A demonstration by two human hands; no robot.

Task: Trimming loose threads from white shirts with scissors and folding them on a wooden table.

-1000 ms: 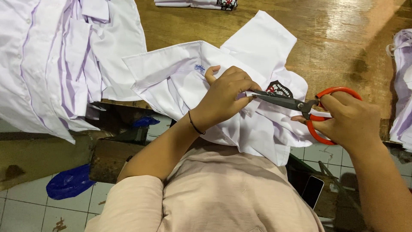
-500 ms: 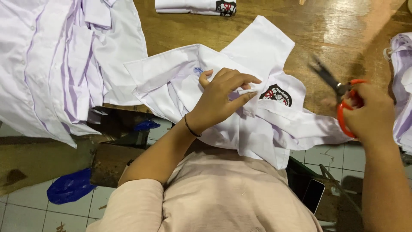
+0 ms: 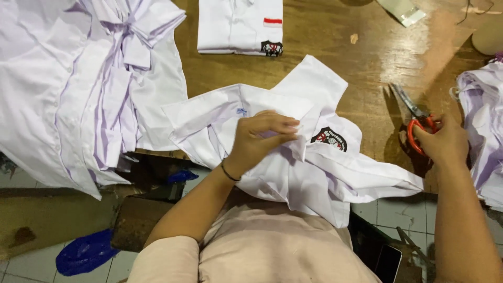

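Note:
A white shirt (image 3: 319, 162) with a dark sleeve badge (image 3: 329, 138) lies crumpled over the near edge of the wooden table (image 3: 367, 57) and onto my lap. My left hand (image 3: 262, 139) pinches a fold of its fabric near the collar. My right hand (image 3: 443, 144) rests on the table to the right, its fingers in the red handles of a pair of scissors (image 3: 416, 118) whose blades point away and lie flat on the wood, apart from the shirt.
A heap of white shirts (image 3: 78, 84) covers the table's left side. A folded white shirt (image 3: 240, 26) lies at the far middle, and more white fabric (image 3: 484, 120) sits at the right edge. Below, a tiled floor, a blue bag (image 3: 84, 254) and a phone (image 3: 387, 262).
My right hand carried the scissors away from the shirt to the right and lowered them onto the table. My left hand kept hold of the shirt and gathered its fold.

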